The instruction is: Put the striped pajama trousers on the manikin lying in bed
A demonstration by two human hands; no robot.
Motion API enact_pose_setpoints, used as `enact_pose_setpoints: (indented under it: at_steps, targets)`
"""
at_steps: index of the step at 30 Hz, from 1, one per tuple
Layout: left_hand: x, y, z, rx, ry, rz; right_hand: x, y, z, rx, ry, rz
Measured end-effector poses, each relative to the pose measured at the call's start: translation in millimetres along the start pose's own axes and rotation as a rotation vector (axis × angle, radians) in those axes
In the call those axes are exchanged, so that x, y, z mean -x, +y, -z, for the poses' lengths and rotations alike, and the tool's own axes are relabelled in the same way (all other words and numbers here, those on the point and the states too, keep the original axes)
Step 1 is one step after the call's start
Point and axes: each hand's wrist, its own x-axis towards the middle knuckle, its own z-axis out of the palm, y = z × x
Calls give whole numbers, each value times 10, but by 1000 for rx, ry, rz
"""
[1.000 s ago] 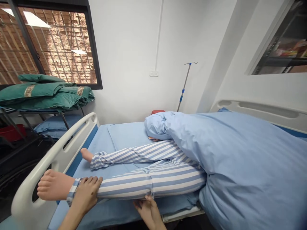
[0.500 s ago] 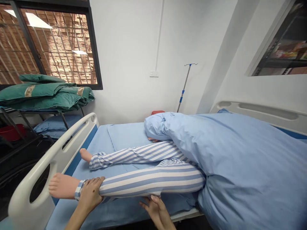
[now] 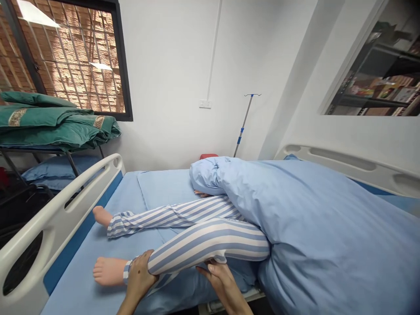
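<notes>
A manikin's near leg (image 3: pixel 210 238) in blue-and-white striped trousers lies on the bed, its knee slightly bent and raised. My left hand (image 3: pixel 141 273) is closed round the lower leg just above the ankle, over the trouser cuff. The bare, smooth foot (image 3: pixel 110 271) sticks out beyond it. Under the knee, my right hand (image 3: pixel 221 278) holds the leg from below, with the thumb on the near side and some fingers hidden beneath the cloth. The far leg (image 3: pixel 173 214) rests straight on the sheet. A blue quilt (image 3: pixel 305 218) covers the body from the thighs up.
The bed has a white footboard (image 3: pixel 62 208) on the left and a headboard (image 3: pixel 344 162) at right. A drip stand (image 3: pixel 243 127) rises behind it. Green folded bedding (image 3: pixel 62 124) lies on a rack by the window. Part of a manikin hand (image 3: pixel 201 193) shows under the quilt.
The near knee has bent more, and the foot has moved away from the footboard. My left hand has moved right with the ankle; my right hand stays under the knee. The view has shifted slightly.
</notes>
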Motion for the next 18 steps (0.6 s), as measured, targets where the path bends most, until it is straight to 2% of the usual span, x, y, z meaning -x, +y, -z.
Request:
enact_pose_setpoints:
  at_steps: [5, 10, 14, 18]
  targets:
    - [-11, -27, 71, -14, -53, -28, 26, 0, 12, 19, 5, -9]
    - [-24, -68, 273, -75, -100, -65, 68, -7, 8, 6, -17, -53]
    - [-32, -187, 559, -153, -74, -144, 69, 87, -13, -58, 15, -91]
    - [-7, -341, 956, -290, -24, -210, 22, 342, -11, -185, 15, -162]
